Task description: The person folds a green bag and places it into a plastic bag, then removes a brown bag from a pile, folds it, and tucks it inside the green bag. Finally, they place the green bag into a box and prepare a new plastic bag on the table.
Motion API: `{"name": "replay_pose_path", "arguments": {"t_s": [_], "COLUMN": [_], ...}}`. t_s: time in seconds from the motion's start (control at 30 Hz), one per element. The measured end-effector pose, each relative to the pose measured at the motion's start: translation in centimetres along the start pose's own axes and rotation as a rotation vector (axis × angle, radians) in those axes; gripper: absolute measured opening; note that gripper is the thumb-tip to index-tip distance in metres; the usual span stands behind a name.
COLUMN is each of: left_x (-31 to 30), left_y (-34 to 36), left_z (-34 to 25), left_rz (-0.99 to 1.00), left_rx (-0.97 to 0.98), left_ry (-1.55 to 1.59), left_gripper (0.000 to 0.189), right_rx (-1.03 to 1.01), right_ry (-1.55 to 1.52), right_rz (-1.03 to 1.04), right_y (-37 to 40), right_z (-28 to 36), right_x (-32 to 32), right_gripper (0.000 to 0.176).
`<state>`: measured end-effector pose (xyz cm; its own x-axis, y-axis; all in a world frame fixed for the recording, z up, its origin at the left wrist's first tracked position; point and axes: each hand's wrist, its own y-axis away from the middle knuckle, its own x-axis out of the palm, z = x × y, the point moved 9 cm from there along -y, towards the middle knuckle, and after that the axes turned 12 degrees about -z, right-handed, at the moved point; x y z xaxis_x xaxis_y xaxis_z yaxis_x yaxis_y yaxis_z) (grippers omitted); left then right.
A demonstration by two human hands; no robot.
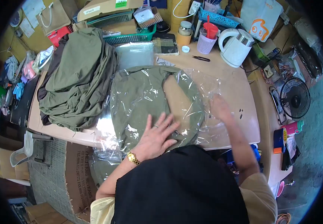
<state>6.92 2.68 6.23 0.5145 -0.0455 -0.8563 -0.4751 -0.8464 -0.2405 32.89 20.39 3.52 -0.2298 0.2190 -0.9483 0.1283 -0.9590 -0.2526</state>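
An olive green garment [142,97] lies on the table [239,93] inside a clear plastic bag [202,87]. My left hand [157,136] rests flat on the bagged garment near the table's front edge, fingers spread, a gold watch on its wrist. My right hand [220,108] presses on the clear plastic at the bag's right side, fingers apart; it looks blurred. A tan patch of table shows through the garment's neck opening.
A pile of olive garments [77,80] lies at the left. Flat plastic bags [134,54], black snips [201,58], a white kettle [236,46], a pink cup [207,43], a jar and green baskets [131,37] stand behind. A black fan [295,98] sits right.
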Motion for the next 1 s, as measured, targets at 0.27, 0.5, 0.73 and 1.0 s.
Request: {"name": "replay_pose_path", "arguments": {"t_s": [0.27,0.5,0.73,1.0], "left_x": [-8.8,2.1,-1.3,-15.4], "left_y": [3.0,-0.8,0.8,11.7], "left_z": [7.9,7.7,9.2,12.1], "left_rz": [-0.775,-0.684,-0.616,-0.604], "left_rx": [-0.417,-0.692,-0.957,-0.79], "left_ry": [0.42,1.548,1.838,-0.324], "left_gripper": [0.053,0.045,0.047,0.078], "right_rx": [-0.386,-0.577,-0.565,0.024], "right_ry": [-0.819,-0.706,-0.626,-0.285], "right_rz": [-0.526,-0.453,-0.875,0.026], "right_y": [-8.8,-10.5,-7.5,-5.2], "right_z": [17.3,28.1,18.8,-10.1], "right_x": [-36.4,-37.6,-47.6,-4.2], "right_gripper": [0.018,0.017,0.019,0.012]}}
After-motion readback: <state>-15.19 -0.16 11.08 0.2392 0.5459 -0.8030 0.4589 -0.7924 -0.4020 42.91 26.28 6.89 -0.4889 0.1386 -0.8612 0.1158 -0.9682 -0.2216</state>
